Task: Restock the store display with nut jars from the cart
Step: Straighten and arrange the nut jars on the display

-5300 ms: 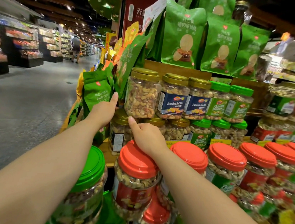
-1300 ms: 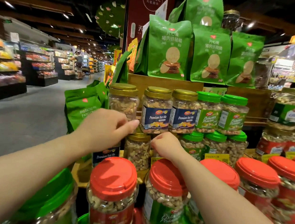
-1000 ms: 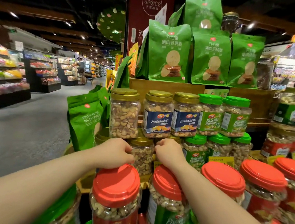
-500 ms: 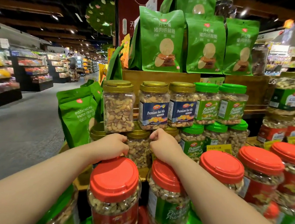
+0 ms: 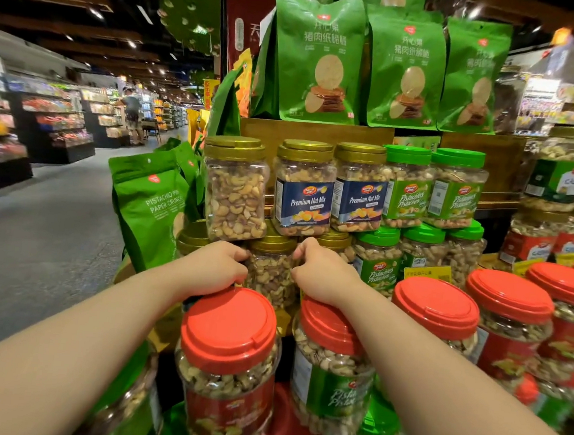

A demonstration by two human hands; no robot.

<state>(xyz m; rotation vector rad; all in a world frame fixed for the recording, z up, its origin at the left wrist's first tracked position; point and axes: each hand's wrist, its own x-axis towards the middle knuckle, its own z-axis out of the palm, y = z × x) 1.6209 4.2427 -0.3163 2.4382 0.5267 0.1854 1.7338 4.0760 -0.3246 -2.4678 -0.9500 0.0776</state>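
Both hands on a gold-lidded nut jar, lower row of the display.

My left hand [image 5: 213, 266] and right hand [image 5: 322, 275] grip the gold-lidded jar [image 5: 270, 267] from either side, fingers curled round its walls; fingertips hidden behind the jar, so I cannot tell how far they wrap. The jar stands upright, label not facing me. Directly above it, left of centre: an unlabelled mixed-nut jar [image 5: 235, 187], resting partly on its lid. Above it to the right: two Premium Nut Mix jars [image 5: 304, 187], then green-lidded pistachio jars [image 5: 407, 187]. Below and nearer me: red-lidded jars [image 5: 228, 357], my wrists just over their lids. Left of the jar: a green pistachio paper crunch bag [image 5: 149, 203]. High above: green snack bags [image 5: 320, 58].
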